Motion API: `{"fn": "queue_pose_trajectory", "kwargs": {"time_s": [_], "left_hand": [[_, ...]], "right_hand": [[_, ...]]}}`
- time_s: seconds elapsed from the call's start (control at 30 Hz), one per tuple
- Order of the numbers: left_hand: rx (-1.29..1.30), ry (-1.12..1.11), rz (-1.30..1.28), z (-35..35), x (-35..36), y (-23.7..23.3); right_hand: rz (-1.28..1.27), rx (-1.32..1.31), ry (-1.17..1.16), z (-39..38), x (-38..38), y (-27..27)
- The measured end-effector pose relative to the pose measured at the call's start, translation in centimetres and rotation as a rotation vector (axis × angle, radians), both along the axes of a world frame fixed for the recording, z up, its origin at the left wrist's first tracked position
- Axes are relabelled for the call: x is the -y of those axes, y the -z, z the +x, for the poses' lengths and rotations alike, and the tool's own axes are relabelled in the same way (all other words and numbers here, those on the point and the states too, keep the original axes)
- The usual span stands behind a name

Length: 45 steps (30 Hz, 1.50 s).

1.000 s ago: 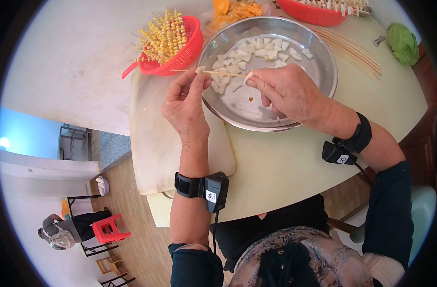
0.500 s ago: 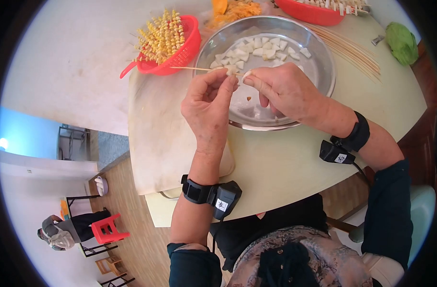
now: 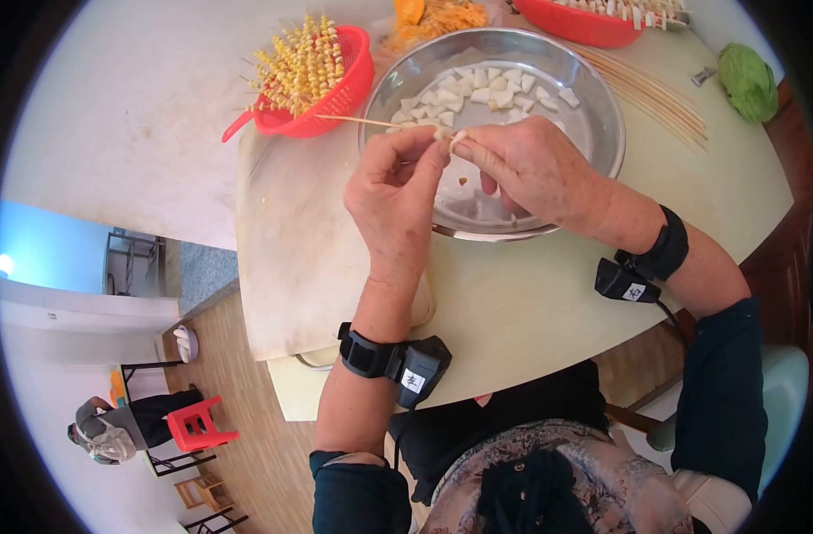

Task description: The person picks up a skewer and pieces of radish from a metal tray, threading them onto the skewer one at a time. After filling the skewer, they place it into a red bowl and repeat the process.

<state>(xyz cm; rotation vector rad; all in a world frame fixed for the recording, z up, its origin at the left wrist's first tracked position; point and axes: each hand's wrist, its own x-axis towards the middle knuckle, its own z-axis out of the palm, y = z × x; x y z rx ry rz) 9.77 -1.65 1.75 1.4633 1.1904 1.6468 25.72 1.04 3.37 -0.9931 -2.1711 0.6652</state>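
Over the near part of a steel basin [image 3: 613, 169], both hands meet at the fingertips. My left hand [image 3: 393, 200] is closed on a thin wooden skewer [image 3: 357, 119], whose bare end sticks out to the left. A small white chunk shows at its fingertips, partly covered. My right hand [image 3: 540, 169] pinches a pale white piece [image 3: 458, 137] against the skewer's other end; fingers hide whether the tip has gone through it. Cut white chunks [image 3: 478, 87] lie in the far half of the basin.
A red colander [image 3: 357, 76] with loaded yellow skewers stands at the back left. Bare skewers [image 3: 651, 98] lie right of the basin, near a green cabbage [image 3: 747, 82]. Another red basket [image 3: 585, 27] holds white-loaded skewers. A person [image 3: 113, 432] is far off at left.
My left hand has shifted slightly right with the skewer, bringing its fingertips up against those of my right hand. My right hand has hardly moved.
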Motion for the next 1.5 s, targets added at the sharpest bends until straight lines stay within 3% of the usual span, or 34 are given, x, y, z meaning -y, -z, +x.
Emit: {"fn": "queue_pose_trajectory", "kwargs": {"time_s": [0.1, 0.17, 0.2, 0.3, 0.37, 0.47, 0.57, 0.63, 0.7, 0.77, 0.83, 0.9, 0.97, 1.03, 1.5], "left_hand": [[0.001, 0.022, 0.028, -0.6, -0.3, 0.1], [-0.003, 0.046, 0.061, -1.0, -0.5, 0.0], [-0.023, 0.075, 0.058, -1.1, -0.5, -0.1], [-0.144, 0.136, 0.092, -0.7, -0.4, -0.3], [-0.251, 0.164, 0.127, -0.4, -0.1, -0.6], [-0.347, 0.158, 0.114, -0.2, 0.1, -0.6], [-0.260, 0.174, 0.046, -0.6, 0.0, -0.6], [-0.015, 0.188, -0.052, -0.8, 0.0, -1.6], [-0.022, 0.119, -0.032, -2.4, -0.6, -1.1], [-0.370, -0.035, -0.053, -3.7, -1.5, -1.1], [-0.455, -0.014, -0.045, -4.1, -2.7, -1.0], [-0.947, 0.076, -0.094, -4.2, -3.7, -1.4], [-1.010, 0.080, -0.125, -4.0, -4.1, -1.0], [-1.230, 0.168, -0.065, -3.4, -4.4, -0.8], [-1.197, 0.205, -0.087, -3.6, -4.9, -0.5]], "right_hand": [[0.032, -0.104, -0.003, -0.1, -0.7, 0.6], [0.265, -0.340, -0.004, -0.3, -1.7, 1.4], [0.262, -0.335, 0.003, -0.2, -1.8, 1.4], [0.161, -0.376, -0.033, 0.1, -1.7, 1.1], [-0.174, -0.383, -0.104, 0.4, -1.0, 0.1], [-0.264, -0.469, -0.152, 0.1, -1.1, 0.4], [-0.421, -0.440, -0.176, 0.7, -1.4, -0.3], [-0.424, -0.491, -0.125, 0.6, -1.6, -0.1], [-0.423, -0.543, -0.071, 0.6, -1.9, 0.0], [-0.441, -0.586, 0.031, 0.9, -2.4, -0.1], [-0.434, -0.621, 0.062, 1.5, -3.2, -0.3], [-0.431, -0.660, 0.076, 1.9, -3.8, -0.4], [-0.481, -0.682, 0.125, 2.3, -4.1, -0.5], [-0.490, -0.689, 0.120, 2.3, -4.1, -0.6], [-0.265, -0.378, 0.000, 1.8, -4.0, 0.6]]}}
